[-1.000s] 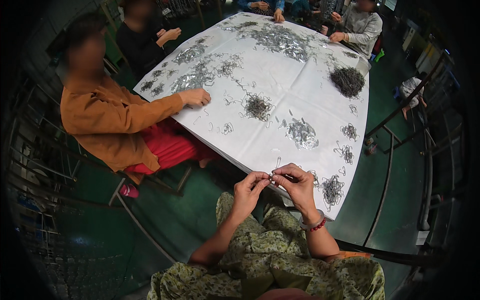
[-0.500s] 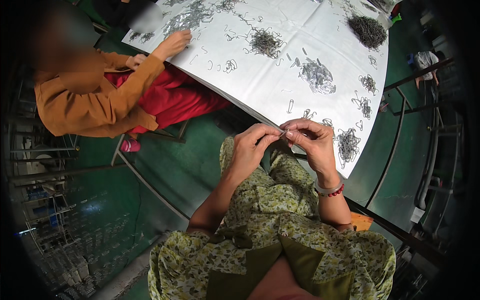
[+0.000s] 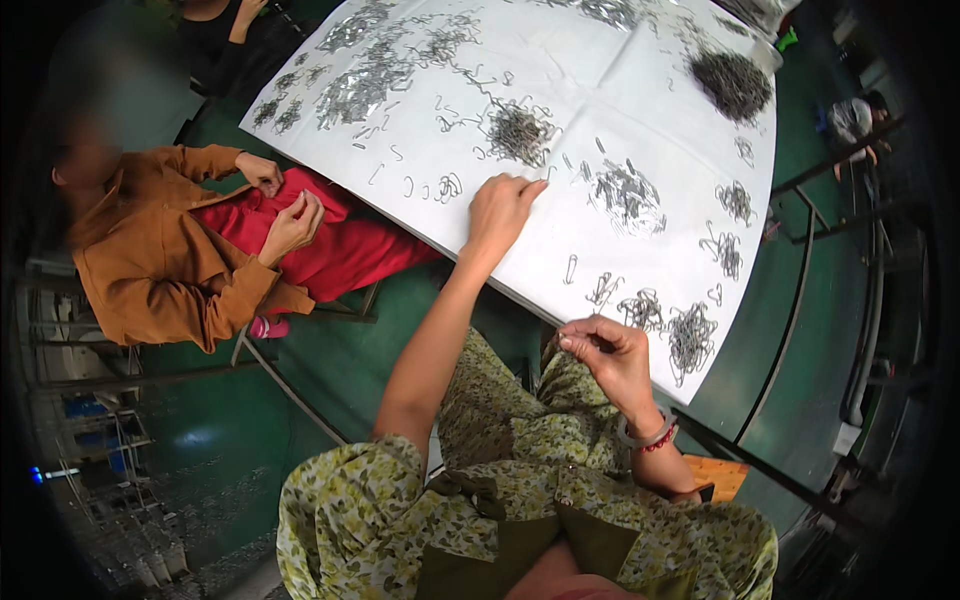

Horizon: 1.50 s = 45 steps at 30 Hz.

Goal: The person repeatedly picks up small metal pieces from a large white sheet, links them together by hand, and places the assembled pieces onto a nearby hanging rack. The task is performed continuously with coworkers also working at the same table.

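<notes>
Over the white-covered table, my left hand reaches forward with thumb and fingers drawn together. A small bent wire hook is right at its fingertips. Just beyond lies a tangled heap of S-shaped wire hooks. To the right of that hand is a pile of flat, shiny metal pieces. My right hand is held at the table's near edge, above my lap, with thumb and finger pinched; what sits in the pinch is too small to make out. Close to it are a small hook pile and a larger one.
A co-worker in a brown jacket sits at the left edge, both hands over the lap. A big dark heap of hooks lies far right. More metal pieces spread over the far left. Metal rails stand right of the table.
My hands were together over my lap and are now apart: the left has gone forward onto the table, the right stays near the edge. The co-worker's hand has drawn back from the table.
</notes>
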Each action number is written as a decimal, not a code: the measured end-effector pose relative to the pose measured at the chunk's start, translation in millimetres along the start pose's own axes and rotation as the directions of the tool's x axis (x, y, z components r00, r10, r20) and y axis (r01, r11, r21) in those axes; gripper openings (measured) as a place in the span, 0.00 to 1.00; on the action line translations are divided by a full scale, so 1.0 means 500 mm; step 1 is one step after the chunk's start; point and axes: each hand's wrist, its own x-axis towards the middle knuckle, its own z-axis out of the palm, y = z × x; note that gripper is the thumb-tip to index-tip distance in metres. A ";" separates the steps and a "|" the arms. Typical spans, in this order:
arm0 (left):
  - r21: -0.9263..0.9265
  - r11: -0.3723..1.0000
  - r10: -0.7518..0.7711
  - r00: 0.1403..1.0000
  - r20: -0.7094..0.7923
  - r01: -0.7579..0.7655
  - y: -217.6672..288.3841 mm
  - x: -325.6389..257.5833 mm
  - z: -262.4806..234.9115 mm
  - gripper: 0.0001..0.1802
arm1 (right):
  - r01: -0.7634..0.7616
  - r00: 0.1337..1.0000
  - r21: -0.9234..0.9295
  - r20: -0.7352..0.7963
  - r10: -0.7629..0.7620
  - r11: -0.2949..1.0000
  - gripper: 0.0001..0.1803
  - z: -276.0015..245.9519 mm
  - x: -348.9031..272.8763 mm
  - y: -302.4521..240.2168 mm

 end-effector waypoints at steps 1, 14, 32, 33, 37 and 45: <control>0.097 0.995 -0.003 1.000 0.022 0.001 -0.009 0.038 0.035 0.14 | 0.007 1.000 -0.028 -0.026 -0.008 1.000 0.05 0.001 -0.001 -0.001; -0.035 0.999 -0.038 0.997 0.061 0.041 0.001 -0.011 0.073 0.11 | 0.006 0.996 -0.060 -0.083 -0.011 0.998 0.05 0.019 -0.009 0.010; -0.693 0.720 0.035 0.997 0.062 0.018 0.145 -0.287 -0.114 0.06 | 0.094 0.981 0.103 -0.179 -0.075 0.990 0.08 0.026 -0.017 0.028; -0.681 0.732 0.028 0.999 0.037 0.004 0.150 -0.290 -0.113 0.06 | 0.087 0.983 0.097 -0.169 -0.070 0.991 0.08 0.028 -0.018 0.027; -0.735 0.674 -0.066 0.997 0.030 0.067 0.152 -0.301 -0.089 0.06 | 0.141 0.978 0.028 -0.159 -0.134 0.990 0.11 0.036 -0.025 0.037; -0.791 0.603 -0.135 0.991 0.022 0.100 0.157 -0.306 -0.097 0.03 | 0.236 0.843 -0.456 -0.343 -0.414 0.858 0.08 -0.114 0.090 0.062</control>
